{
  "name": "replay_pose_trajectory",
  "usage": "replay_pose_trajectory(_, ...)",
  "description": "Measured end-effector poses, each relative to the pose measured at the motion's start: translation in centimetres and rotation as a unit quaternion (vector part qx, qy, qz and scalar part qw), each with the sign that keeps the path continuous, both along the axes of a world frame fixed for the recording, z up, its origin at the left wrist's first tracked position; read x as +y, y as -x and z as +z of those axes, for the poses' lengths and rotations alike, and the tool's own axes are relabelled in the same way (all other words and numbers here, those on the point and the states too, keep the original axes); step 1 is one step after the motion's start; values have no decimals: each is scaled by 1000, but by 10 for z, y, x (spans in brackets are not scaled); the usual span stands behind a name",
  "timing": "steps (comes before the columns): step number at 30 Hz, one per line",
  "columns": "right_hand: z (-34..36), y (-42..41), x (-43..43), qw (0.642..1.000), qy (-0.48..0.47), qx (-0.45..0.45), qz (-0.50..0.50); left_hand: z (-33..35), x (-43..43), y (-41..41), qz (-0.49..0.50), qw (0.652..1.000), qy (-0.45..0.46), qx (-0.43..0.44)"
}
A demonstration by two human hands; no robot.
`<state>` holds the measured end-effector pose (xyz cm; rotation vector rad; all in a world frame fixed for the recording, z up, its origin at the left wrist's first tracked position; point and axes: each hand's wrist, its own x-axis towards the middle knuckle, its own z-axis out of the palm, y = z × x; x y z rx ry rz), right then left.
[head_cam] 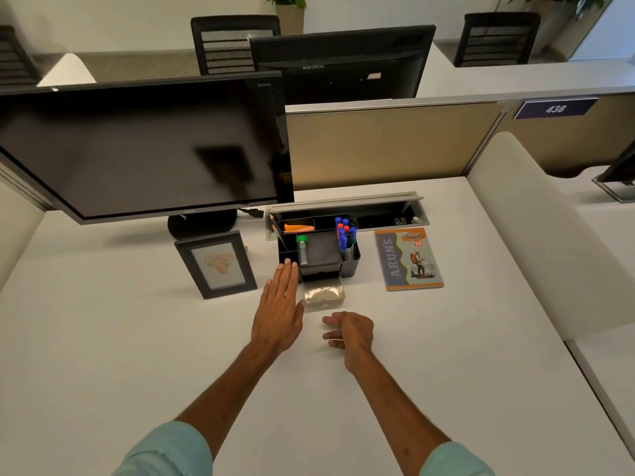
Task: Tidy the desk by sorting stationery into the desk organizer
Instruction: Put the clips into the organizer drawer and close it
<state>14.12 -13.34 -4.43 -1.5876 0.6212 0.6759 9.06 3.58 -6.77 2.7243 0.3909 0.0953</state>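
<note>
A black desk organizer [323, 254] stands mid-desk. It holds several blue and red markers [345, 237], a green-capped tube [302, 250], an orange item [298, 228] and a pencil [276, 228]. Its clear drawer [323, 294] is pulled out at the front, with small pale items inside. My left hand [280, 307] lies flat with straight fingers, fingertips touching the organizer's left front corner, beside the drawer. My right hand [348, 329] hovers just in front of the drawer with fingers loosely curled, holding nothing that I can see.
A framed picture [216, 264] stands left of the organizer. A notebook [409, 259] lies to its right. A large monitor [144, 146] stands behind on the left, and an open cable tray [378, 214] runs behind the organizer. A partition [388, 142] closes the back.
</note>
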Motion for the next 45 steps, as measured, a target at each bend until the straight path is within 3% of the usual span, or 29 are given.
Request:
replay_pose_trajectory(9,12,-15,16,993,-99,14,-60,0,1,0,-7,1000,1,14)
replay_pose_trajectory(25,17,-54,48,992,-109,20,-59,7,2,0,-23,997,-31,66)
replay_pose_trajectory(45,13,-64,56,988,-143,36,-45,7,3,0,-30,997,-28,70)
